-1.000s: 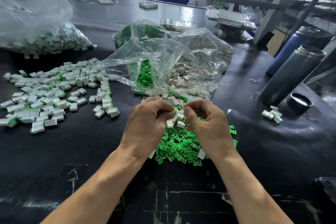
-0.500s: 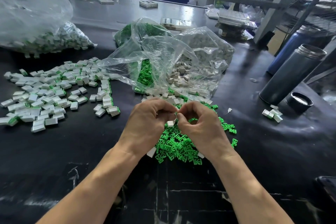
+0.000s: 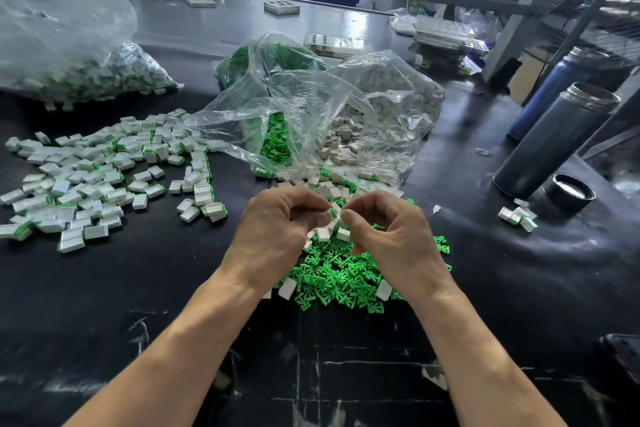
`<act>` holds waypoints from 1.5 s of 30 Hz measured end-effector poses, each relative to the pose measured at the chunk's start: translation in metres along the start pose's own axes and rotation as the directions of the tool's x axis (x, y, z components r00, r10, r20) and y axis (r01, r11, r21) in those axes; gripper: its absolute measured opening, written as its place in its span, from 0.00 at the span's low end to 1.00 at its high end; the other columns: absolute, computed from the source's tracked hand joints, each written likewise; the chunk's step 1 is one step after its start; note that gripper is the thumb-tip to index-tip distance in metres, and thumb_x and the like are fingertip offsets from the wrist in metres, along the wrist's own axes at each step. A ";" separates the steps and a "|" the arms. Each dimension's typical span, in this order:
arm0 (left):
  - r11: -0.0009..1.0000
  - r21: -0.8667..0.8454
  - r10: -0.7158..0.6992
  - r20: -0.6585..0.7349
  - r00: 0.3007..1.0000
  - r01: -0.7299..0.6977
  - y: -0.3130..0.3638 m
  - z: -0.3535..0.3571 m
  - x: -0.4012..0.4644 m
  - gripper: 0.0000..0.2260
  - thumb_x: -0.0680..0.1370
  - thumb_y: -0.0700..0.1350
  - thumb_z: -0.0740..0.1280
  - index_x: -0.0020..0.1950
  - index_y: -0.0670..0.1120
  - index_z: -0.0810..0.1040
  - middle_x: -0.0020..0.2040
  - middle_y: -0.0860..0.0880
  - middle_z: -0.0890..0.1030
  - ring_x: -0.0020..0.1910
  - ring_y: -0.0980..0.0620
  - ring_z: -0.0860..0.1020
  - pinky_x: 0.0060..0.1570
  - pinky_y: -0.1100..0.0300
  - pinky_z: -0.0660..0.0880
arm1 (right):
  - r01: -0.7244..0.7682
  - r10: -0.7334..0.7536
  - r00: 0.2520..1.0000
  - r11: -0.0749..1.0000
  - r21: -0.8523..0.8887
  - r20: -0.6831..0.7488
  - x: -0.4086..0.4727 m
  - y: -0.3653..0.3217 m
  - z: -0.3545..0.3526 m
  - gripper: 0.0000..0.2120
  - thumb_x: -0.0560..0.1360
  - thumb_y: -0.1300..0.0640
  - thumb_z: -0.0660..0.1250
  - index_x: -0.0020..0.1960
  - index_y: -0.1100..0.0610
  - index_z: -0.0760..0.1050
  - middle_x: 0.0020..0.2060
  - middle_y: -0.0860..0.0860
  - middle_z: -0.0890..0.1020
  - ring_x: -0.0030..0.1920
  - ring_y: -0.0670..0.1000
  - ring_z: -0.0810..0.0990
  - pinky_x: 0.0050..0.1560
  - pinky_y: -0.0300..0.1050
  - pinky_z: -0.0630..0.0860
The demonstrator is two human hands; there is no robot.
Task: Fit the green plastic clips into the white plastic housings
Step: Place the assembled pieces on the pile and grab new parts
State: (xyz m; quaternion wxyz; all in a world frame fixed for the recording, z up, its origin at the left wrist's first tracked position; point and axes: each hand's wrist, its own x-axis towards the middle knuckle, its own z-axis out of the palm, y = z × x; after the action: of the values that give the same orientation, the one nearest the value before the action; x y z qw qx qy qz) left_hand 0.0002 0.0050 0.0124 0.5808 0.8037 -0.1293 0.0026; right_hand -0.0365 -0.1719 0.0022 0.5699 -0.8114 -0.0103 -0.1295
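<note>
– What can't you make out?

– The piece pinched between the two hands: the left hand [image 3: 277, 222] and right hand [image 3: 384, 229] curl round it, so only a sliver of green and white [image 3: 333, 212] shows. Whether the clip is seated, I cannot tell.

– And the pile?

– The green clips [image 3: 339, 274] run under both wrists. The bag of finished parts [image 3: 69, 55] is cut off at the left edge, its top blurred. A dark object [image 3: 623, 354] at the right edge is cropped, unidentifiable.
</note>
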 end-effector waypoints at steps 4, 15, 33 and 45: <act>1.000 0.006 0.000 -0.001 1.000 0.000 -0.002 0.000 0.000 0.06 0.75 0.39 0.77 0.48 0.49 0.87 0.43 0.55 0.86 0.44 0.58 0.84 0.51 0.52 0.83 | 0.012 -0.012 0.999 1.000 0.001 0.030 -0.002 0.001 0.003 0.03 0.77 0.57 0.75 0.47 0.49 0.84 0.40 0.50 0.85 0.40 0.53 0.85 0.40 0.54 0.85; 0.999 -0.039 0.012 0.017 1.000 -0.011 -0.003 0.002 0.000 0.07 0.75 0.36 0.76 0.47 0.47 0.87 0.39 0.55 0.86 0.39 0.62 0.83 0.43 0.64 0.79 | -0.045 0.042 0.998 0.997 0.069 0.042 -0.002 -0.002 0.005 0.02 0.78 0.57 0.75 0.47 0.52 0.83 0.37 0.50 0.85 0.34 0.49 0.84 0.35 0.40 0.80; 0.906 0.376 0.217 -0.015 0.976 -0.195 -0.001 0.002 -0.008 0.07 0.76 0.51 0.76 0.53 0.56 0.84 0.43 0.59 0.80 0.41 0.61 0.79 0.46 0.56 0.81 | -0.110 0.114 0.989 0.993 0.050 -0.096 -0.002 0.001 0.009 0.06 0.80 0.51 0.72 0.45 0.51 0.83 0.31 0.41 0.82 0.31 0.39 0.78 0.31 0.31 0.72; 0.523 0.797 -0.097 -0.295 0.950 0.301 -0.024 -0.051 0.018 0.07 0.78 0.50 0.72 0.56 0.56 0.83 0.56 0.52 0.82 0.61 0.47 0.77 0.61 0.52 0.69 | -0.154 0.117 0.970 0.974 -0.167 -0.213 0.000 0.008 -0.002 0.10 0.79 0.47 0.71 0.41 0.49 0.81 0.34 0.44 0.83 0.33 0.44 0.79 0.34 0.34 0.72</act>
State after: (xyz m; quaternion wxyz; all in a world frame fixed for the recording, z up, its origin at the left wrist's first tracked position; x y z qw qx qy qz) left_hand 0.0302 0.0562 0.0091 0.1356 0.9863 0.0441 0.0835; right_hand -0.0354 -0.1764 -0.0041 0.4990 -0.8415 0.1149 -0.1720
